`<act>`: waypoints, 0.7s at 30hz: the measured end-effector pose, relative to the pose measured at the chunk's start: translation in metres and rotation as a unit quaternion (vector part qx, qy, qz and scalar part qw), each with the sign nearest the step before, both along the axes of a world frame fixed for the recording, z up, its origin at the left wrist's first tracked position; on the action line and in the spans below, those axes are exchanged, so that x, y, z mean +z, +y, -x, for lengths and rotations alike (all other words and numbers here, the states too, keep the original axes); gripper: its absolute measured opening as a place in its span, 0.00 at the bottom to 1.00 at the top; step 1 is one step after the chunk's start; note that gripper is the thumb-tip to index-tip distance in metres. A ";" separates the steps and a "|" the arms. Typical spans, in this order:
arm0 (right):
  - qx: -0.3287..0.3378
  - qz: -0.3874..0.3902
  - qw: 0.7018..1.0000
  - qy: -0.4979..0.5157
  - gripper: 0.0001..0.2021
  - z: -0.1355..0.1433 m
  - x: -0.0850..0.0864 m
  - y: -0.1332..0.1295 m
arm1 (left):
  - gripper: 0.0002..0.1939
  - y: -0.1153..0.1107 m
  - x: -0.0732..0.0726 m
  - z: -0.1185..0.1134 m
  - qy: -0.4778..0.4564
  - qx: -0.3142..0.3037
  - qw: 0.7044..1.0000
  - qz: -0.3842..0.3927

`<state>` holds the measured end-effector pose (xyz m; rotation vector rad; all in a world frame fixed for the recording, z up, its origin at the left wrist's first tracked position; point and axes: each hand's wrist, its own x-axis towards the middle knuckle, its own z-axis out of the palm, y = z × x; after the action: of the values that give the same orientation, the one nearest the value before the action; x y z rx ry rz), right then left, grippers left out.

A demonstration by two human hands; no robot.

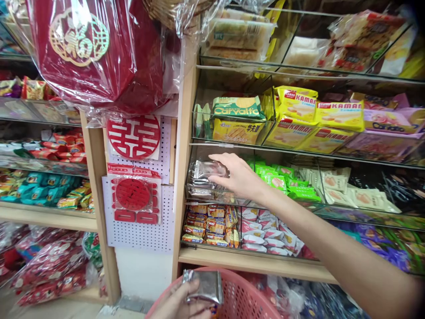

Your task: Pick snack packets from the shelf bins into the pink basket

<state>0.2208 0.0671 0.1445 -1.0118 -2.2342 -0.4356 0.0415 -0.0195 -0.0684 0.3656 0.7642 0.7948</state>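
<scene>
My right hand (237, 176) reaches into a clear shelf compartment, its thumb and fingers closed around a dark brown foil packet (210, 168). More shiny foil packets (202, 191) lie under it in the same compartment. Low in the view, my left hand (182, 301) grips a stack of silvery foil packets (207, 285) over a pink perforated basket (249, 297). Part of a small orange wrapper shows beneath that stack. Bright green packets (279, 178) fill the neighbouring compartment, to the right of my right wrist.
Small yellow-and-blue packets (215, 225) and white-and-red ones (262, 230) sit one tier lower. Yellow Kaman packs (338, 116) and a green Carvalfo pack (237, 107) stand above. A plastic-wrapped red bag (99, 53) hangs at upper left. Wooden posts (187, 110) divide the shelves.
</scene>
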 end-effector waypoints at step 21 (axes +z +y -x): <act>0.064 0.364 0.923 0.110 0.30 0.008 -0.171 -0.076 | 0.34 -0.006 0.018 -0.010 0.010 0.053 0.998 -0.042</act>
<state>0.2127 -0.0091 -0.0261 -1.1812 -2.2608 0.5941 0.0517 -0.0254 -0.0500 0.4102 0.7749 0.9258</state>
